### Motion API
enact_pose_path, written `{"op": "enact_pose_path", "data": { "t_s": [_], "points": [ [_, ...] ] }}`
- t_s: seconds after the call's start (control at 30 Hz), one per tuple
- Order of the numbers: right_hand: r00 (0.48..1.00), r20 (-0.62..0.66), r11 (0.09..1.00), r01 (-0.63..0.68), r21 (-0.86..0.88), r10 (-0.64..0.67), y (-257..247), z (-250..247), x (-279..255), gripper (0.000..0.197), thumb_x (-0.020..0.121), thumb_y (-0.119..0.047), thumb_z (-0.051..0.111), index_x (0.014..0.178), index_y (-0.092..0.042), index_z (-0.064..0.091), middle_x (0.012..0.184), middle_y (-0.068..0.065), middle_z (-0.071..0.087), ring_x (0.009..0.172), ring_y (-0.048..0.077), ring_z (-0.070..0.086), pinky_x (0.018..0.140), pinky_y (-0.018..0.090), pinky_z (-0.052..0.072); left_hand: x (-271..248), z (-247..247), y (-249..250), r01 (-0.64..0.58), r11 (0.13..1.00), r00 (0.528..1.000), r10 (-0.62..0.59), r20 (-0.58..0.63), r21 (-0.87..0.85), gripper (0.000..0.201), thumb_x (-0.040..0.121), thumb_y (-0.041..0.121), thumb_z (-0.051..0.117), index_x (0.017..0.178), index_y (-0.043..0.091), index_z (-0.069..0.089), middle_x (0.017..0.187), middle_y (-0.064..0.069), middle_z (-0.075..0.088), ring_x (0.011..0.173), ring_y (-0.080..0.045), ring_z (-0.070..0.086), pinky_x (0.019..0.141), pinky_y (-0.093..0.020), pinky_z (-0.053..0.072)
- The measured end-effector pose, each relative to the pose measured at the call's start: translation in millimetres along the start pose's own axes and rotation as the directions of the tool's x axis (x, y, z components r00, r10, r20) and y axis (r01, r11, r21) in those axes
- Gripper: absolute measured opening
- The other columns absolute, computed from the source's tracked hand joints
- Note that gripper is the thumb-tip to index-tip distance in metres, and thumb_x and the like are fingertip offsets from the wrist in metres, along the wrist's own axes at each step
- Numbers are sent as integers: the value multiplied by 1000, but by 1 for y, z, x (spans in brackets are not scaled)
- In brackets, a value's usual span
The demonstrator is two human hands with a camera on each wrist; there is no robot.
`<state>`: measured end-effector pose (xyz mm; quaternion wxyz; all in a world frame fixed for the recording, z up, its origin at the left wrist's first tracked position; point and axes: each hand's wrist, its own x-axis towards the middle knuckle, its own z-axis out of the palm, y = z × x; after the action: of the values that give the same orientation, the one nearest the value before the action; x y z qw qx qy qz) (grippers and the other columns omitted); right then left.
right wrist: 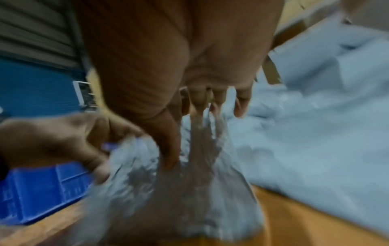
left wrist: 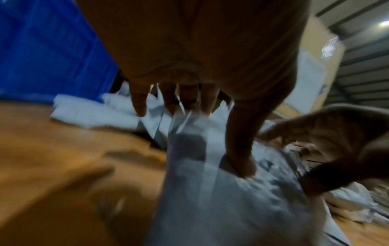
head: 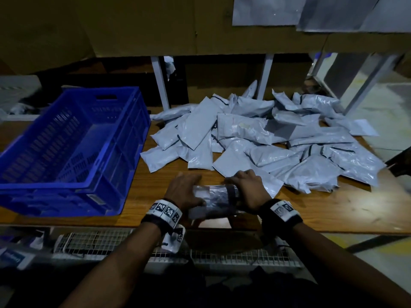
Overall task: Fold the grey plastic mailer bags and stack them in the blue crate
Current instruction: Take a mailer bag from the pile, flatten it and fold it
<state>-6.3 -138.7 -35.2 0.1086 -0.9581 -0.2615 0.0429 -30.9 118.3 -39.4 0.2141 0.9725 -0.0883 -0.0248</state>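
the mailer bag (head: 216, 200) being worked sits at the near edge of the table (head: 333, 210), held between both hands and partly folded or rolled; blur in the wrist views makes the number of layers impossible to tell. the left hand (head: 185, 192) grips its left end with the thumb pressed on top and fingers curled over the far side, and the right hand (head: 248, 188) grips the right end the same way, thumb down on the plastic.

the plastic looks slick and springy, so my guess is the main risk is the fold popping open the moment one hand lets go to carry it. a loose one-handed carry could also let it unroll over the crate, so it lands crooked rather than flat. because the bag lies so close to the table's near edge, a push toward the body could slide it off onto the wire rack (head: 100, 243) below.

just beyond the right hand begins the pile of bags (head: 266, 138), spread across the right half of the table; a sweep of the wrist there could drag a loose one along or knock some toward the far right edge.

the blue crate (head: 20, 187) stands to the left, with no bags visible inside. a strip of bare wood lies between it and the left hand, so the way across looks open, though the bag must be lifted over the near rim, where a trailing flap might catch.
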Motion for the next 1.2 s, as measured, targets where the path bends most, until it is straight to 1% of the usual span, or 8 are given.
{"op": "enact_pose_path", "data": {
  "t_s": [0.1,0.23,0.47,0.6,0.8,0.93,1.03,1.2],
  "points": [
    [984,-176,1000,20,6,-18,-10,-2,-1,31,80,-28,73,110,-28,66,108,2,54,101,30,50,78,41,43,1,-7,-3,-170,980,961,189,-204,107,45,63,10,84,106,20,74,91,-1,65,88,-28,57,71,-33,40],
    [944,-328,991,80,104,-42,-18,31,-15,15,81,-21,67,96,-23,66,100,4,55,82,29,53,66,37,40,-23,16,-11,-246,955,925,283,-252,169,46,47,-2,82,86,20,71,86,-2,60,78,-29,56,63,-34,41],
    [967,-203,980,177,90,-156,-14,58,-69,36,71,-28,87,104,-28,71,116,1,64,98,24,60,79,35,48,-79,62,-23,-270,960,942,279,-186,72,41,75,47,80,105,20,73,104,-2,61,95,-25,58,80,-40,47],
    [946,-296,978,173,120,-131,-25,48,-41,31,92,-35,64,115,-16,73,124,8,67,110,28,63,86,40,53,-63,61,-6,-245,964,891,267,-369,104,32,95,33,63,120,14,72,123,-9,67,115,-28,61,98,-44,49],
    [994,-77,997,-74,9,74,-48,90,3,63,105,-42,23,143,-2,55,152,17,51,146,32,42,117,58,32,-26,79,4,-140,937,990,138,32,320,65,104,39,14,154,6,40,162,-12,37,154,-26,26,125,-54,18],
    [987,-118,993,-109,-32,105,-46,102,0,71,109,-43,7,145,-2,53,153,15,50,148,27,39,123,52,22,-23,90,1,-92,938,995,78,53,333,68,103,40,12,153,4,41,161,-14,39,152,-28,31,123,-54,23],
    [981,-167,991,-108,-72,95,-46,107,2,69,110,-40,10,144,0,54,150,17,52,146,29,42,124,48,15,-20,95,-1,-99,931,995,95,30,352,64,103,38,20,149,4,48,156,-15,46,148,-29,39,121,-53,30],
    [973,-210,992,-110,-60,96,-45,113,2,59,106,-36,27,139,1,59,145,20,57,141,31,49,118,50,37,-20,95,-1,-118,926,993,115,30,359,63,100,37,23,146,5,52,152,-14,51,145,-29,43,121,-53,30]
  ]
}}
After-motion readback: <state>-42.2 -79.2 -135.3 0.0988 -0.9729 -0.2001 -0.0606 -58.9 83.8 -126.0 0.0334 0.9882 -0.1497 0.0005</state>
